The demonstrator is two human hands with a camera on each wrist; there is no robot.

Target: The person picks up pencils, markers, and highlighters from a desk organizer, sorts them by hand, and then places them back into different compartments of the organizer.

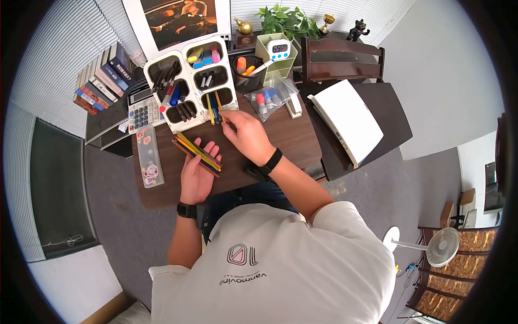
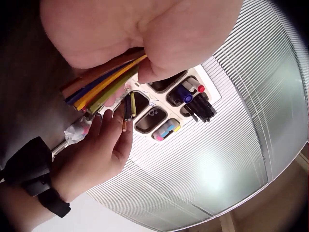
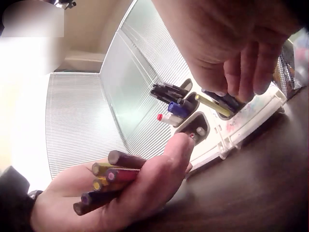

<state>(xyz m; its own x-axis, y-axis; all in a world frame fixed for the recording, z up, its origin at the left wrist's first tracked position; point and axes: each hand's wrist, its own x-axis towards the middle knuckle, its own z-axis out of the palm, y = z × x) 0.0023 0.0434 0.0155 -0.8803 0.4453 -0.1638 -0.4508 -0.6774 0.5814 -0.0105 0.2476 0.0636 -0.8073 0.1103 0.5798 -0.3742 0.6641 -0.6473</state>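
Observation:
My left hand (image 1: 197, 181) lies palm up over the desk and holds a bundle of colored pencils (image 1: 189, 148), brown, yellow, green, red and dark ones, lying across the palm under the thumb. Their blunt ends fan out in the right wrist view. At the white desk organizer (image 1: 192, 75), my right hand (image 1: 248, 135) pinches a brown-orange colored pencil (image 1: 218, 100) at the near right compartment. Beside its fingertips, a yellow-green pencil (image 3: 212, 104) and several dark ones stand in that compartment. The right fingers partly hide them in the right wrist view.
Other compartments hold highlighters (image 1: 204, 56), black pens (image 1: 166, 77) and markers (image 1: 175, 96). To the right are a mesh pen cup (image 1: 249, 82), a clear bag of small bottles (image 1: 268, 100) and a stapler (image 1: 294, 105). A calculator (image 1: 143, 116) and a stickered pencil case (image 1: 149, 162) lie left.

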